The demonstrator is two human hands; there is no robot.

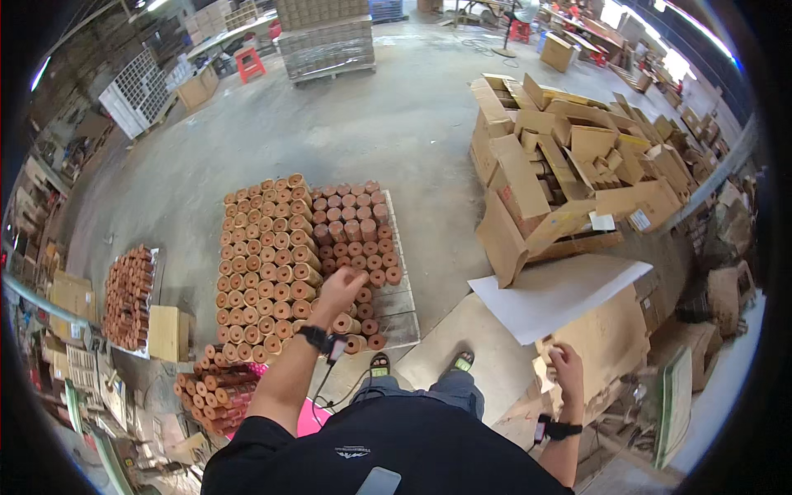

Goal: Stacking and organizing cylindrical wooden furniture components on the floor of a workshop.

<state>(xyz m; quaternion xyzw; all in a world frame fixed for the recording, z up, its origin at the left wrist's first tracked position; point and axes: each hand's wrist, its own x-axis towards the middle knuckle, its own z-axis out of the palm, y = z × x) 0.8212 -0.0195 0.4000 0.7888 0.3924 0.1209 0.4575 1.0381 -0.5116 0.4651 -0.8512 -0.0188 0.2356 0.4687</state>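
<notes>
My left hand (343,288) reaches over a pallet (403,304) stacked with cylinders. Its fingers are bent together above the shorter reddish-brown cylinders (355,231), and whatever they may hold is hidden. Just left of that hand stand rows of taller tan cylinders (266,256) with holes in their tops. My right hand (567,368) is at the lower right, fingers curled, over flattened cardboard (598,334). Something pale shows at its fingertips, too small to name. A large white sheet (569,293) lies beyond this hand.
Open cardboard boxes (536,186) are heaped at the far right. More reddish cylinders lie in a pile (213,396) at lower left and in a smaller stack (128,299) farther left, beside a carton (170,333). A wrapped pallet load (327,48) and a red stool (247,63) stand far off.
</notes>
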